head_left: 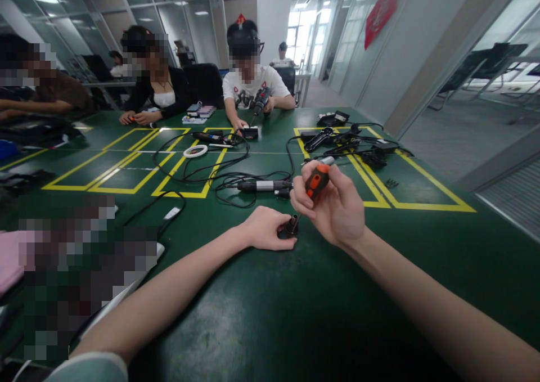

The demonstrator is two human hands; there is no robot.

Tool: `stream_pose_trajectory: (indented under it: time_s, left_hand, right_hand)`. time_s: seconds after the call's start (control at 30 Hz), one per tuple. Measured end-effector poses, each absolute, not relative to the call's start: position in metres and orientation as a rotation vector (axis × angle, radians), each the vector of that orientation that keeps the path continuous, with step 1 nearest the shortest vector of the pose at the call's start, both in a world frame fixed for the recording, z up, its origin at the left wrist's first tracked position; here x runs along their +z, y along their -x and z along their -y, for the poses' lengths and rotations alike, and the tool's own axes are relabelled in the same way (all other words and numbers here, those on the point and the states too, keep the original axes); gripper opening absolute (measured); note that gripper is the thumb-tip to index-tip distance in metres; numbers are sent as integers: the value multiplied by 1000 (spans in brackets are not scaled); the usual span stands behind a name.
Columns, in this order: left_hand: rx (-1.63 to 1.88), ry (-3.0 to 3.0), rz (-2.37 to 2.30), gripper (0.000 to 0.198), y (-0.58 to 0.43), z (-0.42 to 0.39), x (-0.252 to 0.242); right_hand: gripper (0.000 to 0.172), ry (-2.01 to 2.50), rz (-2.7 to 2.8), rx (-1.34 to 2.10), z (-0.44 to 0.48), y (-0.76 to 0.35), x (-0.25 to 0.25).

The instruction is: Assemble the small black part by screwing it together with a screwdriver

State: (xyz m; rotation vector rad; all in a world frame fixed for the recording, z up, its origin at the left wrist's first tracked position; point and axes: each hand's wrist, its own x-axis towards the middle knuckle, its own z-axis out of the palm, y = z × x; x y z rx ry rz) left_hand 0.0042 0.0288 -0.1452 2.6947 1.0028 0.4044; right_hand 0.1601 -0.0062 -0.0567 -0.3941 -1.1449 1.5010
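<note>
My right hand (333,202) is closed around a screwdriver with an orange and black handle (317,180), held upright with its tip pointing down. The tip meets a small dark round part (289,229) that rests on the green table (295,314). My left hand (265,229) is curled around that part and presses it against the table top. Both hands are close together near the table's middle.
Black cables and a dark cylindrical tool (264,186) lie just beyond my hands. Chargers and adapters (350,140) sit in a yellow-taped square at the right. A white ring (195,151) lies farther back. Across the table a person holds a power drill (260,99); other people sit at the left.
</note>
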Motion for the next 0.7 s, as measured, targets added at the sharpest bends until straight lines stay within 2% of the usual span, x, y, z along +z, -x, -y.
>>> stream_pose_trajectory:
  time_s: [0.2,0.47,0.7]
  left_hand:
    - [392,-2702,-1011,38,-4,-29,-145]
    - [368,-2709,-1022,37,-5,-28,-144]
    - [409,-2711,-1012,38,-5,-29,-146]
  right_hand:
    - [56,437,1184,1504,5,-159,-55]
    - [40,384,1141,1502,7,-160,-57]
    - [57,476,1198,1486,6,-159,-54]
